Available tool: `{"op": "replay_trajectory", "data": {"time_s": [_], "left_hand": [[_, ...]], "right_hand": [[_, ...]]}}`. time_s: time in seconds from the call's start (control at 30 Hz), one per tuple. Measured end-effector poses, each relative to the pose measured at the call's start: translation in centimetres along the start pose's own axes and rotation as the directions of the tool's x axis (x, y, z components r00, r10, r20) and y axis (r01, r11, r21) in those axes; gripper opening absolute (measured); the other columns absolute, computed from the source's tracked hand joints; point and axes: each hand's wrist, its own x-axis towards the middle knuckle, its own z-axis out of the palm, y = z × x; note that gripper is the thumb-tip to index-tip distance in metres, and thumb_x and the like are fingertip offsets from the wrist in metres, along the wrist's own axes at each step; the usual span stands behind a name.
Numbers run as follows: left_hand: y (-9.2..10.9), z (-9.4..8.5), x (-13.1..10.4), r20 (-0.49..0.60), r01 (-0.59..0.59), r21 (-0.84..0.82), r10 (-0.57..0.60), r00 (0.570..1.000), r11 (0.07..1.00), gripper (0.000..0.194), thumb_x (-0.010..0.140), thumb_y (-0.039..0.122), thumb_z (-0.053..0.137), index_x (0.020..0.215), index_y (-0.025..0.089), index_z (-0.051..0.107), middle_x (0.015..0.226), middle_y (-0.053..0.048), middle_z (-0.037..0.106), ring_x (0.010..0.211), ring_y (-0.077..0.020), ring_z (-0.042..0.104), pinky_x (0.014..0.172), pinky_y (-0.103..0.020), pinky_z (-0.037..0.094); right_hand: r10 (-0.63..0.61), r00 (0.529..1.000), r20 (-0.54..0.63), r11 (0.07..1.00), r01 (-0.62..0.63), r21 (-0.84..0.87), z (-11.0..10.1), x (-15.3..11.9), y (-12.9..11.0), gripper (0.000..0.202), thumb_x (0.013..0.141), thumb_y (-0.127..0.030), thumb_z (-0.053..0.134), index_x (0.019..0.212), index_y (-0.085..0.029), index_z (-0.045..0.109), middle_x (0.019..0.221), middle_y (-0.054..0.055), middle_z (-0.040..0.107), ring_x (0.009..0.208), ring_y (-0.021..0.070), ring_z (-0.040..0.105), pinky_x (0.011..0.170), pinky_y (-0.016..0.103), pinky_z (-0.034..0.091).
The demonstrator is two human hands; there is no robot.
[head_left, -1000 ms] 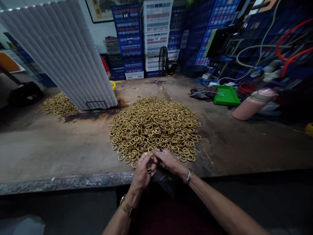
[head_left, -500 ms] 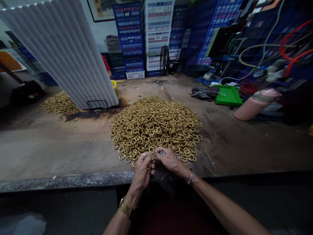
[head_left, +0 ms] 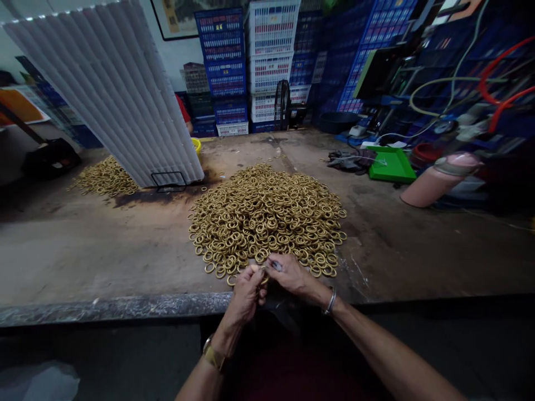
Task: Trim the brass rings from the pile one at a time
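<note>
A heap of brass-coloured rings [head_left: 267, 211] is piled on the worktable in front of me. At its near edge, my left hand [head_left: 247, 289] is closed, pinching a ring [head_left: 264, 277] between thumb and fingers. My right hand [head_left: 292, 274] meets it from the right, closed on a small grey piece [head_left: 276, 266] whose kind I cannot make out. The fingertips of both hands come together at the ring, hiding part of it. Loose rings lie flat just beyond my fingers.
A tall ribbed pale panel [head_left: 125, 94] leans on a black wire stand [head_left: 169, 181], with another ring pile [head_left: 104, 177] beside it. On the right are a green tray [head_left: 390, 165], a pink bottle [head_left: 441, 181] and hoses. Stacked crates [head_left: 271, 67] stand behind; a person's red sleeve [head_left: 183, 108] shows.
My hands stay at the heap's near edge, with small finger movements around the ring. A ring seen hanging below my left fingers now shows nearer the fingertips. The view has shifted slightly.
</note>
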Motion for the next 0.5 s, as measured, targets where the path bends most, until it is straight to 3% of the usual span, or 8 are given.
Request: {"op": "replay_trajectory", "data": {"time_s": [0.13, 0.23, 0.37, 0.43, 0.5], "left_hand": [[-0.4, 0.2, 0.1, -0.094, -0.16, 0.144, 0.174, 0.98, 0.977, 0.033, 0.073, 0.048, 0.057, 0.072, 0.017, 0.047, 0.052, 0.008, 0.04, 0.037, -0.0028, 0.035, 0.035, -0.014, 0.027], [-0.6, 0.6, 0.3, -0.132, -0.256, 0.233, 0.291, 0.948, 0.938, 0.03, 0.075, 0.046, 0.055, 0.075, 0.016, 0.052, 0.054, 0.005, 0.047, 0.039, -0.0036, 0.037, 0.037, -0.014, 0.029], [-0.6, 0.9, 0.3, -0.127, -0.263, 0.234, 0.298, 0.946, 0.936, 0.028, 0.076, 0.043, 0.054, 0.083, 0.015, 0.056, 0.06, 0.003, 0.054, 0.041, -0.0037, 0.038, 0.038, -0.015, 0.031], [-0.5, 0.8, 0.3, -0.107, -0.233, 0.229, 0.262, 0.959, 0.945, 0.03, 0.076, 0.043, 0.054, 0.087, 0.016, 0.056, 0.063, 0.002, 0.055, 0.04, -0.0037, 0.038, 0.036, -0.015, 0.03], [-0.6, 0.6, 0.2, -0.083, -0.212, 0.218, 0.235, 0.969, 0.953, 0.032, 0.076, 0.044, 0.053, 0.091, 0.016, 0.054, 0.062, 0.003, 0.053, 0.039, -0.0041, 0.037, 0.035, -0.015, 0.03]], "right_hand": [[0.202, 0.979, -0.001, 0.95, -0.196, 0.243, 0.8, -0.3, 0.0, 0.02, 0.073, -0.036, 0.05, 0.065, -0.018, 0.048, 0.05, -0.006, 0.042, 0.044, 0.0063, 0.034, 0.041, 0.019, 0.026], [0.35, 0.931, 0.102, 0.779, -0.35, 0.52, 2.0, -0.6, 0.4, 0.029, 0.074, -0.049, 0.048, 0.071, -0.02, 0.042, 0.049, -0.009, 0.041, 0.034, 0.0041, 0.028, 0.034, 0.017, 0.02], [0.41, 0.896, 0.169, 0.574, -0.398, 0.715, 2.5, -0.7, 0.6, 0.036, 0.067, -0.052, 0.055, 0.074, -0.021, 0.038, 0.052, -0.01, 0.043, 0.032, 0.0021, 0.027, 0.031, 0.015, 0.02], [0.405, 0.899, 0.168, 0.568, -0.392, 0.724, 2.2, -0.7, 0.7, 0.036, 0.066, -0.05, 0.057, 0.073, -0.021, 0.039, 0.052, -0.01, 0.043, 0.032, 0.0016, 0.027, 0.031, 0.015, 0.02], [0.385, 0.913, 0.132, 0.635, -0.366, 0.68, 1.9, -0.6, 0.8, 0.034, 0.066, -0.048, 0.058, 0.072, -0.02, 0.04, 0.052, -0.009, 0.043, 0.033, 0.0015, 0.028, 0.032, 0.015, 0.02]]}}
